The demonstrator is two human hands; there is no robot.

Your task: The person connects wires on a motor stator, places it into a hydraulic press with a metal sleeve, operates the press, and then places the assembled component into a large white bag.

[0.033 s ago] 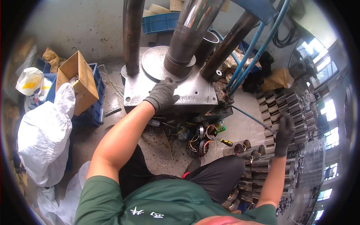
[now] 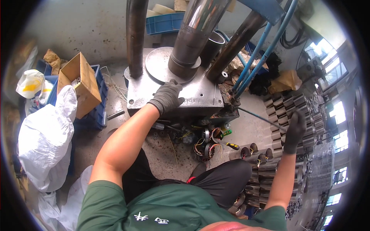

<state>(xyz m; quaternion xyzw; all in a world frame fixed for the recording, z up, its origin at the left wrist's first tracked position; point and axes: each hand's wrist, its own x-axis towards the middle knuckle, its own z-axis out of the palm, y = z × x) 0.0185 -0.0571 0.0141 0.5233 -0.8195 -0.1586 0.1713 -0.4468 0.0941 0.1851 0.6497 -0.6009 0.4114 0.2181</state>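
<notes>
In a dark grey glove, my left hand [image 2: 168, 97] rests at the front of the press base plate [image 2: 140, 92], fingertips at the rim of a round steel disc [image 2: 157, 64]. Its thumb stands apart from the fingers, and nothing shows in its grasp. A thick steel cylinder [image 2: 185, 57] stands on the disc under a shiny column [image 2: 206, 19]. Out to the right, my right hand [image 2: 296, 133], also gloved, is closed around the end of a thin dark lever [image 2: 260, 116]. The lever's other end meets the fittings beside the press.
Press posts [image 2: 135, 38] and blue hoses [image 2: 266, 54] rise behind. Left are a wooden box [image 2: 90, 98] in a blue crate and a white sack [image 2: 46, 142]. Wound stators [image 2: 204, 149] and a screwdriver [image 2: 232, 146] lie below. Metal sleeves [image 2: 296, 104] are stacked at right.
My right hand has shifted slightly to the right and away from me, and the lever's outer end has moved with it. My left hand stays in place.
</notes>
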